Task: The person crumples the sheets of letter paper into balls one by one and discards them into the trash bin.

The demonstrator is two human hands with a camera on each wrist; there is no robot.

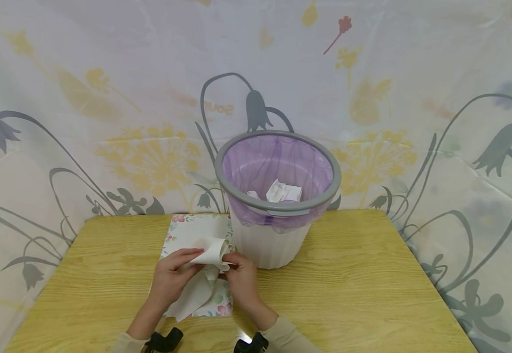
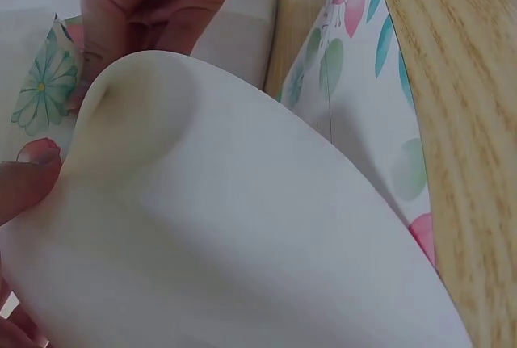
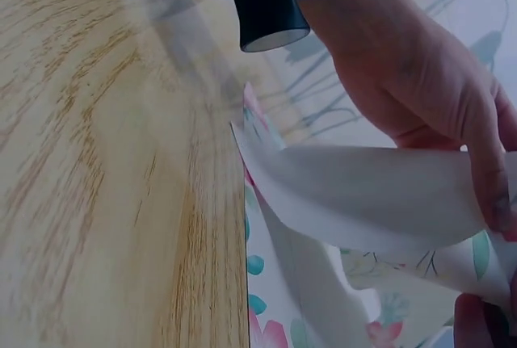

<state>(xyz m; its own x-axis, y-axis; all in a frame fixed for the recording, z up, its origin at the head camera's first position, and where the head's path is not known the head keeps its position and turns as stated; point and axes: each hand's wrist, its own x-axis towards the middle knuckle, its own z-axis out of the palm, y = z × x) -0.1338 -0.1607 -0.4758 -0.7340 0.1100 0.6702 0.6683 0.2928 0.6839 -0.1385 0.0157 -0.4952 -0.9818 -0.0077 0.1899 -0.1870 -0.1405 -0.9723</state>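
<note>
A sheet of floral-bordered paper [image 1: 213, 252] is bent into a curl between the two hands. My left hand [image 1: 172, 279] pinches its left side between thumb and fingers. On the other side my right hand [image 1: 242, 280] grips the curled edge. In the left wrist view the blank back of the paper [image 2: 266, 203] fills most of the picture. From the right wrist view, one long flap of the paper [image 3: 380, 194] hangs down toward the table edge side. Flat beneath it lies more floral-bordered paper [image 1: 194, 225].
Right behind the hands stands a white trash bin [image 1: 269, 247] with a grey rim and a purple liner [image 1: 260, 152]. Crumpled white paper [image 1: 283, 192] lies inside it. Everything rests on a wood-grain table [image 1: 348, 274] before a flower-printed cloth backdrop [image 1: 150, 73].
</note>
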